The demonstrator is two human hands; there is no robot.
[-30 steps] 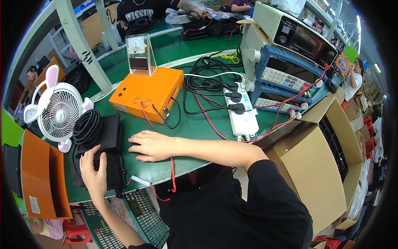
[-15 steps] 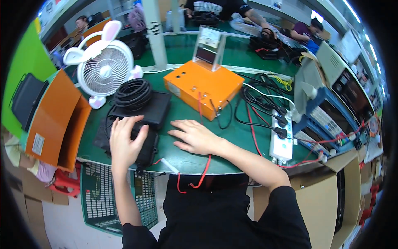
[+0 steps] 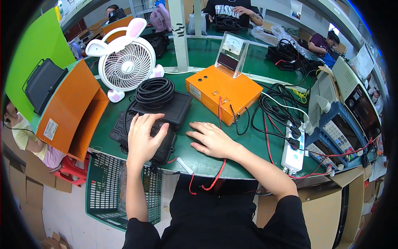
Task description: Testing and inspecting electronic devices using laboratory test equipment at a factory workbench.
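Observation:
My left hand rests on a black hard case at the front of the green bench, fingers spread and curved over it. Behind it, a second black case carries a coiled black corrugated cable. My right hand lies palm-down on the bench right of the cases, fingers apart, across a red lead. Beyond it is an orange instrument box with a meter in a clear stand. A white cylindrical part on wires lies at the front edge.
Left: a rabbit fan and orange holder. Right: tangled cables, a power strip, stacked instruments and a carton. A green crate stands below. Co-workers sit around.
The view has swung left, so the bench and both hands appear farther right, with more crate and floor showing. My hands stay on the case and bench. The co-worker opposite has raised a hand.

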